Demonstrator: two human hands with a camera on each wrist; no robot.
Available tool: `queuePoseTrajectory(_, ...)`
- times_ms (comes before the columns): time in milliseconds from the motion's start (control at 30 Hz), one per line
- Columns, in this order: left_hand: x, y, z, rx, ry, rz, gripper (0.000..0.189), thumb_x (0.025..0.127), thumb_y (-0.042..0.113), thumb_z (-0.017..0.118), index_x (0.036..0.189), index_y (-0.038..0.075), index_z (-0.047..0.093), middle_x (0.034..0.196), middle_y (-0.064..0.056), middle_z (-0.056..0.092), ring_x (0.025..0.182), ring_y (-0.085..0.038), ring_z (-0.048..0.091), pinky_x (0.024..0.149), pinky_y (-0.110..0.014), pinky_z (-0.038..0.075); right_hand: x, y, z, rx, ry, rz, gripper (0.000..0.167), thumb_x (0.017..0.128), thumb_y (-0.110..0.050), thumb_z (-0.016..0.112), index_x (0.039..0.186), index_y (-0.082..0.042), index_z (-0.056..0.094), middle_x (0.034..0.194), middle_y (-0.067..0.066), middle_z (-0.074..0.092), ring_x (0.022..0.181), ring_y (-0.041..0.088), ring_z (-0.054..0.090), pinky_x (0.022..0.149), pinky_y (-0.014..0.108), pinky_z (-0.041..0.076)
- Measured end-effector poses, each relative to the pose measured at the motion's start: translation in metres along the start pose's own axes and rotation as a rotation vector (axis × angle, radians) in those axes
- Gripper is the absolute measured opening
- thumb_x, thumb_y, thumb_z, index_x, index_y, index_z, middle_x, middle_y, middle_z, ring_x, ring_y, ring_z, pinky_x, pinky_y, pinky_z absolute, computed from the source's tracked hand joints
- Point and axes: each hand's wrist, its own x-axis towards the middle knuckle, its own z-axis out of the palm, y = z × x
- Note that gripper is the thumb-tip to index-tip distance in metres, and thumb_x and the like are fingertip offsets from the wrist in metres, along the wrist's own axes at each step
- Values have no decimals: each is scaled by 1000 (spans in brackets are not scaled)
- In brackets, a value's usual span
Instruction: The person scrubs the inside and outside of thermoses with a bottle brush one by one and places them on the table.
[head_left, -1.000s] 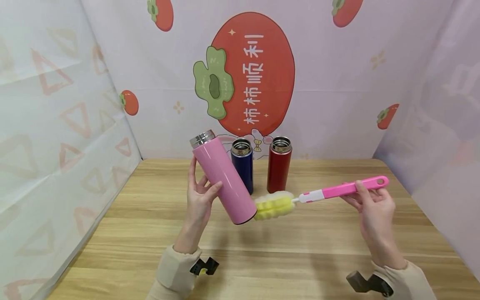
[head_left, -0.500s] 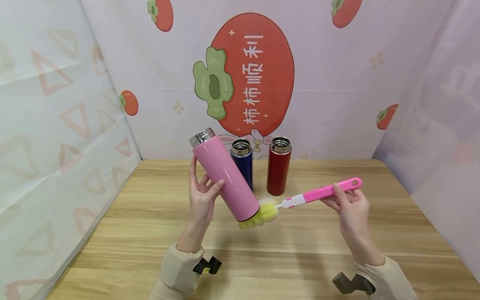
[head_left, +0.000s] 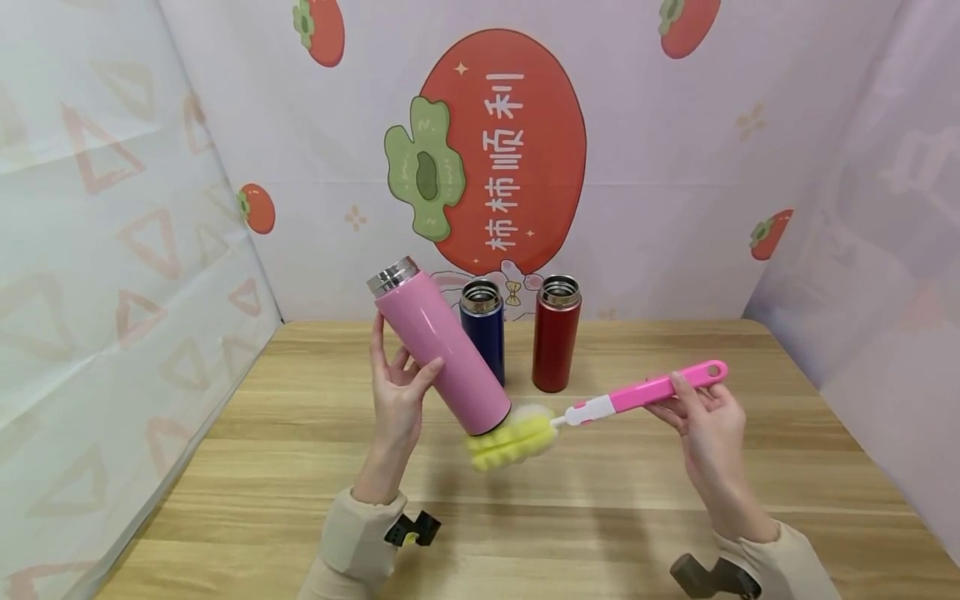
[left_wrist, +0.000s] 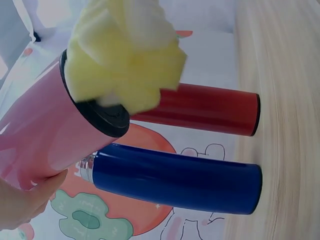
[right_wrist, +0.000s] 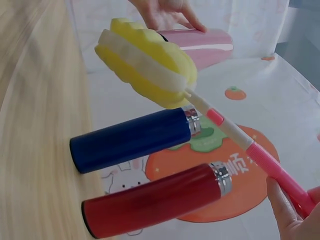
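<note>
While left hand [head_left: 399, 402] grips glossy pink bottle [head_left: 446, 350], right hand [head_left: 708, 418] pinches yellow-headed brush [head_left: 592, 409].

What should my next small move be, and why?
Probably sweep the brush lightly across the base: your left hand holds the pink bottle tilted, base toward your right hand, and the sponge head is right by that base.

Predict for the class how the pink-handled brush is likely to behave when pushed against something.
The brush probably has a stiff handle, since it runs straight out from the right hand. Its yellow-and-white head looks like soft sponge, so it may squash when pressed. The stem between them looks thin, so it might flex a little.
</note>
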Motion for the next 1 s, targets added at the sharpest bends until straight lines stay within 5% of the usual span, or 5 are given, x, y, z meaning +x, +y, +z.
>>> queuePoseTrajectory(267,-1,3,-7,-5,19,13,91,73,-22,50,141,27,14,114,-13,50,96,-24,56,80,-34,47,6,-10,-15,18,24,-11,33,86,-4,55,112,11,43,102,35,54,89,48,54,71,52,44)
queuePoseTrajectory(433,-4,7,-12,9,28,2,91,73,-22,50,141,27,14,116,-13,49,97,-25,56,81,-34,47,-4,-59,23,122,-20,18,17,89,1,47,103,11,49,93,29,60,84,40,60,71,46,46)
queuePoseTrajectory(667,-9,12,-13,3,1,3,91,74,-22,50,141,27,13,118,-15,46,97,-26,55,80,-34,47,-32,-129,108,77,74,18,10,85,-2,54,87,7,49,76,15,65,69,22,66,65,33,49)
queuePoseTrajectory(767,-10,14,-13,0,-16,11,91,74,-21,51,141,27,13,119,-15,45,98,-26,55,80,-34,47,-22,-114,89,78,67,24,11,85,-1,54,90,8,49,78,18,65,72,27,65,67,37,49)
queuePoseTrajectory(1000,-13,17,-8,-30,-45,22,91,74,-18,53,141,28,13,122,-16,44,100,-26,54,81,-35,47,22,-13,-9,52,41,33,30,85,-6,56,109,9,46,100,33,57,89,46,55,72,50,44)
